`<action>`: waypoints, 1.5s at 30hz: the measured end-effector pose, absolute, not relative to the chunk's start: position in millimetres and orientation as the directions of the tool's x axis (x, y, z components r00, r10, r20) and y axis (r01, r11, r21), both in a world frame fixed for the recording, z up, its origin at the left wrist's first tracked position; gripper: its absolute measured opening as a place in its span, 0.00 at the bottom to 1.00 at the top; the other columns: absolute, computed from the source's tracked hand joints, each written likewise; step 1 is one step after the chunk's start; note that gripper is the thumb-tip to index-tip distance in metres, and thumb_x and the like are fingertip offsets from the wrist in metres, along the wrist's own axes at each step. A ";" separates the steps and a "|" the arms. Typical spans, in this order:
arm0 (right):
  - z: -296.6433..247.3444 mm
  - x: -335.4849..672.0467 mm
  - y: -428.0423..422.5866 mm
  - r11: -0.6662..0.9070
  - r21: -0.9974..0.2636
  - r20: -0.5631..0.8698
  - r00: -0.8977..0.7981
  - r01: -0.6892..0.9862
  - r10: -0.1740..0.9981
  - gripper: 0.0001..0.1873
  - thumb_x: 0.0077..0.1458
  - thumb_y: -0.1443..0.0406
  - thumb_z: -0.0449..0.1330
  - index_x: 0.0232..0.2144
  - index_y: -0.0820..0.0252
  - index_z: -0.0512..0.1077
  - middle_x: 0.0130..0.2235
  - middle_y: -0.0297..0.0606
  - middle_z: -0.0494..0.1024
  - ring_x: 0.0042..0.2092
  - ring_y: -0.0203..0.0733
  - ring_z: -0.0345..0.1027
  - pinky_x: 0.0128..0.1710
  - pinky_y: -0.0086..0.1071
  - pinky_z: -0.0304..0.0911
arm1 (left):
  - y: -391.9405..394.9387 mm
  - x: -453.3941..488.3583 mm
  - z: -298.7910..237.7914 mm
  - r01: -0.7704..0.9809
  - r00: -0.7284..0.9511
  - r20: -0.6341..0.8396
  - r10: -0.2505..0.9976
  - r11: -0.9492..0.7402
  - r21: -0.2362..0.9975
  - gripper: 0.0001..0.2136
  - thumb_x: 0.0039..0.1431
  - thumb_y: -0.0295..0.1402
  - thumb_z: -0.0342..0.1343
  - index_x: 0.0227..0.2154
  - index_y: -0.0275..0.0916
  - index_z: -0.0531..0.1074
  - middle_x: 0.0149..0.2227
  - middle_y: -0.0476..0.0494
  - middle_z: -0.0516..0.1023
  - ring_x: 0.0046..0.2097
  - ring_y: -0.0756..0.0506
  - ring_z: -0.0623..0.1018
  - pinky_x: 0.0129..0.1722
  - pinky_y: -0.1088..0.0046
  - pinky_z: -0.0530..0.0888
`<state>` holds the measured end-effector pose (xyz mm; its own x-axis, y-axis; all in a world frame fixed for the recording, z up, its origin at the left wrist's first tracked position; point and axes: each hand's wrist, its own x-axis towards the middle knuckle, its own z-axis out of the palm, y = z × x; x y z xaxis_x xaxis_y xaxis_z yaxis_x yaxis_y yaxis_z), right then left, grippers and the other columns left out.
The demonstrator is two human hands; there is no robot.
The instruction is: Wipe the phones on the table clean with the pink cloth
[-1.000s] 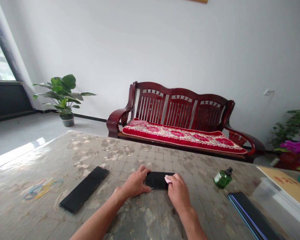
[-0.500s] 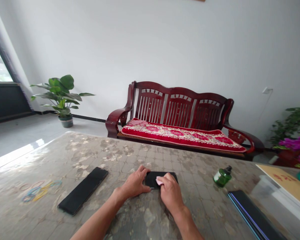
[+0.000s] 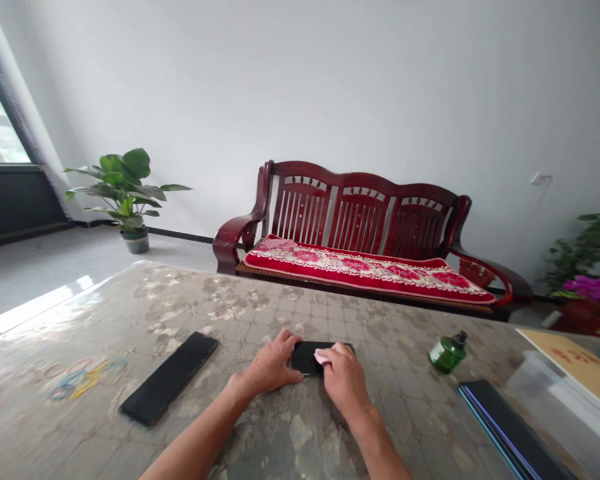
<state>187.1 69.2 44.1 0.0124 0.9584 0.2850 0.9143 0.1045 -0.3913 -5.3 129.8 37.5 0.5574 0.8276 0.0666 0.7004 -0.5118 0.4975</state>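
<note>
A black smartphone lies crosswise on the table in front of me, its dark glass face up. My left hand grips its left end between thumb and fingers. Pinched in my right hand is a small pale pink cloth, pressed on the phone's glass. My right fingers hide much of the phone's right half. To the left, apart from both hands, lies a larger black phone, set at a slant.
Coloured rubber bands lie at the left. On the right stand a green pump bottle, stacked dark phones and a clear plastic box with a tan booklet. Beyond the patterned table is a wooden bench.
My right hand and the cloth have shifted slightly toward the phone's far edge. My left hand keeps its hold. The whole view has moved a little.
</note>
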 end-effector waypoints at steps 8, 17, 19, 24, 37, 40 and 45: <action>46.7 200.4 73.2 -0.031 -0.338 0.284 0.133 0.941 0.950 0.17 0.58 0.73 0.52 0.40 0.53 0.79 0.38 0.38 0.76 0.44 0.41 0.67 0.42 0.28 0.57 | 128.9 -4.5 40.2 0.706 0.550 0.048 0.834 -0.495 0.506 0.28 0.43 0.34 0.65 0.49 0.44 0.64 0.49 0.46 0.67 0.43 0.44 0.76 0.42 0.73 0.72; 44.4 179.6 68.8 0.192 -0.395 0.290 -0.077 0.898 0.954 0.18 0.58 0.73 0.53 0.39 0.49 0.79 0.38 0.35 0.76 0.43 0.39 0.67 0.43 0.26 0.57 | 127.4 -4.4 43.0 0.714 0.551 0.025 0.834 -0.487 0.502 0.28 0.44 0.35 0.64 0.51 0.45 0.63 0.51 0.45 0.66 0.46 0.43 0.75 0.44 0.72 0.72; 45.1 185.0 73.3 0.144 -0.381 0.281 -0.034 0.913 0.959 0.19 0.58 0.73 0.52 0.40 0.50 0.78 0.38 0.36 0.76 0.43 0.39 0.67 0.43 0.26 0.57 | 127.9 -4.5 42.5 0.714 0.552 0.024 0.834 -0.487 0.502 0.28 0.44 0.36 0.65 0.50 0.45 0.63 0.51 0.46 0.66 0.46 0.43 0.75 0.44 0.72 0.72; 50.6 205.6 91.5 0.012 -0.291 0.264 0.068 0.957 0.962 0.20 0.58 0.73 0.51 0.41 0.51 0.79 0.38 0.38 0.76 0.43 0.40 0.66 0.41 0.27 0.57 | 128.8 -5.0 42.1 0.712 0.556 0.025 0.831 -0.491 0.502 0.28 0.43 0.34 0.66 0.49 0.44 0.64 0.49 0.46 0.67 0.44 0.44 0.76 0.43 0.72 0.72; 52.3 236.4 61.0 0.182 -0.413 0.196 -0.109 0.892 0.975 0.22 0.54 0.76 0.50 0.38 0.51 0.79 0.37 0.36 0.76 0.43 0.38 0.68 0.43 0.26 0.59 | 129.7 -3.7 45.0 0.731 0.547 0.003 0.837 -0.480 0.485 0.29 0.43 0.36 0.66 0.50 0.44 0.64 0.50 0.45 0.67 0.45 0.43 0.76 0.44 0.72 0.72; 54.0 237.3 65.8 0.176 -0.398 0.206 -0.099 0.900 0.974 0.22 0.54 0.76 0.49 0.38 0.51 0.79 0.37 0.36 0.77 0.44 0.38 0.68 0.43 0.25 0.59 | 129.1 -3.5 46.4 0.733 0.546 -0.003 0.838 -0.476 0.486 0.28 0.43 0.36 0.66 0.49 0.44 0.65 0.50 0.45 0.67 0.45 0.43 0.76 0.44 0.72 0.72; 53.0 234.0 89.7 0.125 -0.357 0.242 -0.037 0.926 0.970 0.24 0.54 0.77 0.48 0.39 0.52 0.79 0.38 0.37 0.77 0.44 0.38 0.68 0.45 0.25 0.59 | 128.7 -3.9 47.3 0.730 0.552 -0.005 0.834 -0.480 0.487 0.28 0.43 0.36 0.65 0.49 0.45 0.65 0.51 0.46 0.67 0.46 0.42 0.76 0.44 0.71 0.72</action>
<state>234.0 89.7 53.0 -0.0372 0.9695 0.2422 0.9258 0.1247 -0.3569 -3.9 128.7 47.3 0.5520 0.8339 -0.0055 0.7298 -0.4799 0.4869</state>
